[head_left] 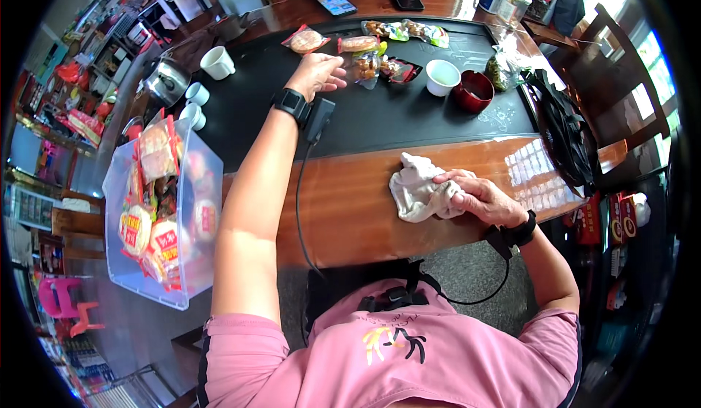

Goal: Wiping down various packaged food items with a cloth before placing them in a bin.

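My left hand (319,74) reaches over the black tabletop inset (257,115), its fingers apart and nothing in it. Close to its fingertips lie a wrapped round biscuit (357,43) and a clear snack packet (366,67). Another wrapped biscuit (306,40) sits just beyond the hand. A dark red snack packet (401,70) is to the right of these. On the wooden table edge (339,205), my right hand (477,193) grips a crumpled whitish cloth (419,189). Both wrists wear black straps with cabled devices.
A clear plastic bin (202,265) of wrapped snacks stands at left, near a white mug (218,63), small cups and a steel kettle (167,82). A white bowl (442,76), a red bowl (473,91) and a black bag (567,128) lie rightward. Two phones (335,3) rest at the far edge.
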`<state>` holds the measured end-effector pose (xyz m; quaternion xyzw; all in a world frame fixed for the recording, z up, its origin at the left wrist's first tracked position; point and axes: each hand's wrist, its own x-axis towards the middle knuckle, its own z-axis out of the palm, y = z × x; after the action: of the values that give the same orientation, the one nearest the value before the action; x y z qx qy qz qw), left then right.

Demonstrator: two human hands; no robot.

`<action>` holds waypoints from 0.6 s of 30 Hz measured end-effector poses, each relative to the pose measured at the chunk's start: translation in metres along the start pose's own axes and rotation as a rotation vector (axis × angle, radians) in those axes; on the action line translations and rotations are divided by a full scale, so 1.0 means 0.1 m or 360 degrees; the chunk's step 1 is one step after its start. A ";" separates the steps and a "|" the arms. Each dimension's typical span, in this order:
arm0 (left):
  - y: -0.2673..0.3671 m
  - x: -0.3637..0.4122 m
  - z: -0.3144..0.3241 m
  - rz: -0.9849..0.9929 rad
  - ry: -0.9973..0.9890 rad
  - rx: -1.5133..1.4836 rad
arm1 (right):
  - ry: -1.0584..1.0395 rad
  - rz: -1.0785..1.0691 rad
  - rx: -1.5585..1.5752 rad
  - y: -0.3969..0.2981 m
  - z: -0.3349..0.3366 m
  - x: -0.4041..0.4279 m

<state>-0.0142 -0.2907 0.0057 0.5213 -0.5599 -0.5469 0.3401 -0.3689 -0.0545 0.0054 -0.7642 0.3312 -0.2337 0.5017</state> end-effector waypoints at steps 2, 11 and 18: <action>-0.07 0.27 0.04 -0.0050 0.0040 -0.0109 | 0.0001 -0.0004 -0.0006 -0.01 -0.01 0.01; -0.33 0.96 0.12 -0.0229 0.0165 -0.0390 | -0.0006 -0.0043 -0.0075 -0.03 -0.01 0.01; -0.38 0.86 -0.07 -0.0029 0.0131 -0.0848 | 0.0002 -0.0123 -0.0076 -0.08 0.01 0.07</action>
<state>-0.0191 -0.3692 -0.0465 0.4402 -0.3771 -0.6564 0.4828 -0.3614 -0.0572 0.0126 -0.7880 0.3074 -0.2454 0.4736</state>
